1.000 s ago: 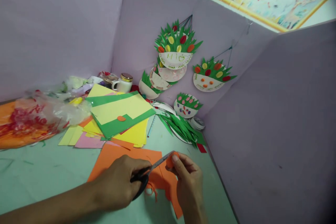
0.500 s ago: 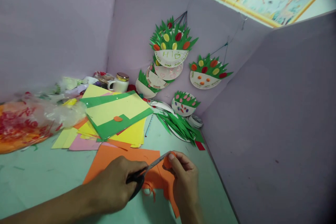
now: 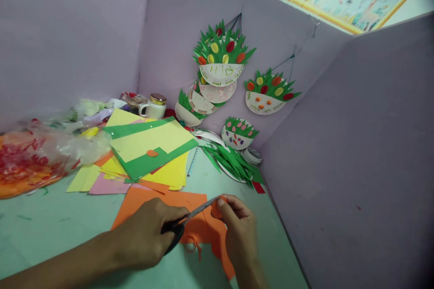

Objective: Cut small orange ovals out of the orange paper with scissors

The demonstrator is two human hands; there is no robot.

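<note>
My left hand [image 3: 149, 235] is closed round the black handles of a pair of scissors [image 3: 190, 219], whose grey blades point up and right. My right hand [image 3: 237, 230] pinches a small orange paper piece [image 3: 216, 210] at the blade tips. Both hands hover over an orange paper sheet [image 3: 152, 201] lying on the pale green table [image 3: 50, 235]. A thin curled orange offcut [image 3: 194, 246] lies under the scissors.
A stack of green, yellow and pink sheets [image 3: 149, 149] lies behind, with a small orange oval [image 3: 152, 153] on top. Green paper leaves [image 3: 233, 165], a white lidded jar [image 3: 156, 106] and a plastic bag [image 3: 37, 153] sit further back. Paper-plate crafts [image 3: 222, 65] hang on purple partition walls.
The view shifted slightly, so everything sits a little lower left in the picture. Both hands stay at the orange piece with the scissors; the blades look a little more closed.
</note>
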